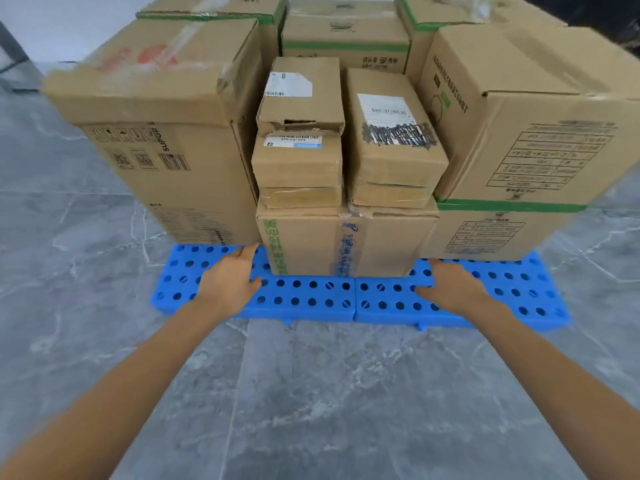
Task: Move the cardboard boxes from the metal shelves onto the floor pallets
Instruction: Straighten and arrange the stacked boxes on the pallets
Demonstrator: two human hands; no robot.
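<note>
Several cardboard boxes are stacked on blue perforated floor pallets (311, 301). At the front middle stands a brown box with green and blue print (346, 244), carrying smaller parcels, one with a scribbled-over label (394, 133) and one with a torn flap (301, 98). A large box (162, 109) stands at the left and a green-taped box (530, 116) at the right. My left hand (230, 282) hovers over the pallet by the front box's lower left corner, fingers straight. My right hand (450, 285) is by its lower right corner, fingers relaxed. Neither hand holds anything.
Grey marble floor tiles (311, 393) surround the pallets. More green-taped boxes (346, 32) stand in the back row. A dark frame (10, 57) shows at the far left edge.
</note>
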